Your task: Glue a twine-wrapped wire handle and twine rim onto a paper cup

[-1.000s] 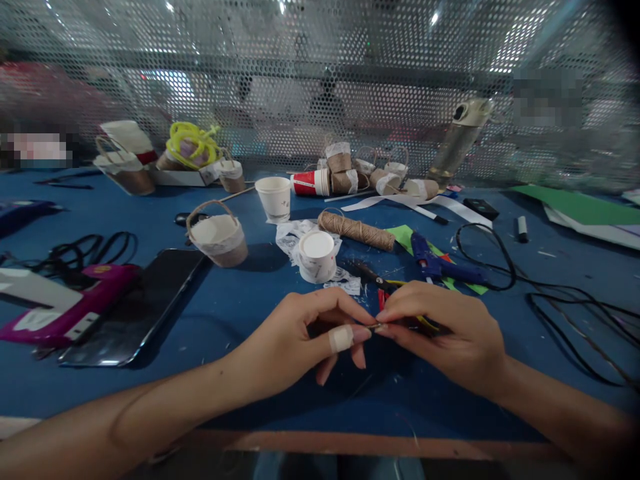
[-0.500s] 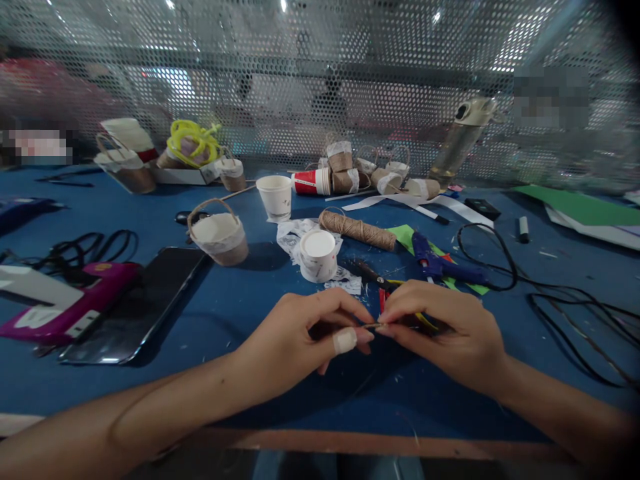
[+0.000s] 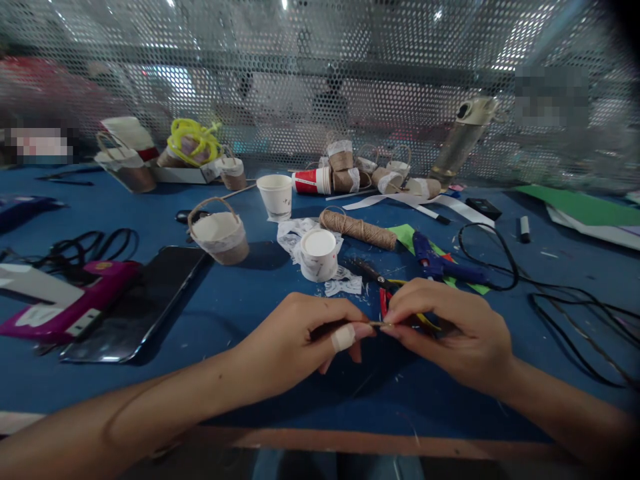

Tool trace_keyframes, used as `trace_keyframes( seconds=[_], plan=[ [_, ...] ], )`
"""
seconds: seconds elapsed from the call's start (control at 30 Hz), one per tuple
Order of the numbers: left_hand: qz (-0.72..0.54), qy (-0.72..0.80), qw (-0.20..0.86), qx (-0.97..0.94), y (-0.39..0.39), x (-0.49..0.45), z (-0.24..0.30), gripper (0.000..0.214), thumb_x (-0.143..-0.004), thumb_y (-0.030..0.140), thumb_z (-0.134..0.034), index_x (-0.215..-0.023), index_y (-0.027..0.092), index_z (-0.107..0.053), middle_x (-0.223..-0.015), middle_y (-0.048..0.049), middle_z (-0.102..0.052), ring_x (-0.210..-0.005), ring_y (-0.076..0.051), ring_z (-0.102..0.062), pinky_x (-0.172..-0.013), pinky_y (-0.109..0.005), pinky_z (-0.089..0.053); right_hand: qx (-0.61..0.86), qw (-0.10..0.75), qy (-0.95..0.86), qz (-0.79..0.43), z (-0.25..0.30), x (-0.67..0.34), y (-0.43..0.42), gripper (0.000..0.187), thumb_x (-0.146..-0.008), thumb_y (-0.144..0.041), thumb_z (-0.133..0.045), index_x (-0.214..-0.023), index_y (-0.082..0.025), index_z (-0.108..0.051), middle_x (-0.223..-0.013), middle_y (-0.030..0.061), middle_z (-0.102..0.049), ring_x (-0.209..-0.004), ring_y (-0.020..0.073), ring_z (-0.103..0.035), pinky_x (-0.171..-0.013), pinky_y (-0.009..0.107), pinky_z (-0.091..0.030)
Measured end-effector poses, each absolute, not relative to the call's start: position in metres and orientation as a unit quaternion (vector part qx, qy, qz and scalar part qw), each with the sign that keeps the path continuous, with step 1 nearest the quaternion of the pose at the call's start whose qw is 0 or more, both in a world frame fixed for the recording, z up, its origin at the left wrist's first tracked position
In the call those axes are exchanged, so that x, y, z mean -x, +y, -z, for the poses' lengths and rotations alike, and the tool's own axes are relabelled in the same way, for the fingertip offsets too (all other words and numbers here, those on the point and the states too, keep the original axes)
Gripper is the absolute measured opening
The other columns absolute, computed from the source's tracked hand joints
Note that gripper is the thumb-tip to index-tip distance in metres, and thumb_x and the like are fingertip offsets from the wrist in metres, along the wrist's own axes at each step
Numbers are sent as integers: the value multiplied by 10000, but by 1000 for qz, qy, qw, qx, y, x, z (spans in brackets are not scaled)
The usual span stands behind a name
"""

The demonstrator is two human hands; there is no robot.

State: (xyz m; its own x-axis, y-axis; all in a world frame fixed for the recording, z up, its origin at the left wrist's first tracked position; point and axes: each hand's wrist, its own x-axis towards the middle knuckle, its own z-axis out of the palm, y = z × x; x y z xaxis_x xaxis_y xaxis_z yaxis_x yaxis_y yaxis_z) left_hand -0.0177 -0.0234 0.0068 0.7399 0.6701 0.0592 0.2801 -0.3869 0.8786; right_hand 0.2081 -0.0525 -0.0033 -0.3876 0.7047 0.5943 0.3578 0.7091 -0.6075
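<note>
My left hand (image 3: 310,340), with a bandage on its thumb, pinches one end of a short piece of brown twine (image 3: 379,325). The other end sits between the thumb and forefinger of my right hand (image 3: 450,333). Only a small stretch of the twine shows between the fingertips. Just behind my hands lie scissors (image 3: 385,299) with red and yellow on the handles, partly covered by my right hand. Beyond them an upside-down paper cup (image 3: 319,255) rests on white lace. A roll of twine (image 3: 359,229) lies behind that cup.
A twine-wrapped basket cup (image 3: 220,239) and a phone (image 3: 140,300) are at left, beside a magenta glue gun (image 3: 75,307). A blue glue gun (image 3: 440,263) with a black cord lies at right. Small basket cups (image 3: 345,179) are piled at the back by a perforated metal screen (image 3: 300,87).
My left fingers have closed more tightly, the thumb now pressed near the forefinger tip. My right hand has shifted slightly right. The twine stays between them.
</note>
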Motion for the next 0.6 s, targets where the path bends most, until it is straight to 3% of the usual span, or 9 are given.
trace_keyframes(
  seconds=[0.5, 0.6],
  plan=[
    [-238, 261, 376, -857, -22, 22, -4, 175, -956, 239, -574, -948, 169, -735, -812, 1, -792, -447, -55, -595, -517, -155, -452, 308, 453, -809, -211, 1, -206, -52, 68, -883, -130, -657, -870, -183, -697, -733, 42, -718, -679, 155, -676, -579, 245, -551],
    [-251, 250, 334, -874, -22, 23, -2, 149, -945, 194, -581, -979, 186, -725, -843, 12, -801, -586, -86, -690, -595, -163, -480, 305, 455, -809, -214, 0, -206, -52, 69, -873, -112, -665, -867, -175, -695, -734, 45, -722, -695, 159, -682, -585, 241, -553]
  ],
)
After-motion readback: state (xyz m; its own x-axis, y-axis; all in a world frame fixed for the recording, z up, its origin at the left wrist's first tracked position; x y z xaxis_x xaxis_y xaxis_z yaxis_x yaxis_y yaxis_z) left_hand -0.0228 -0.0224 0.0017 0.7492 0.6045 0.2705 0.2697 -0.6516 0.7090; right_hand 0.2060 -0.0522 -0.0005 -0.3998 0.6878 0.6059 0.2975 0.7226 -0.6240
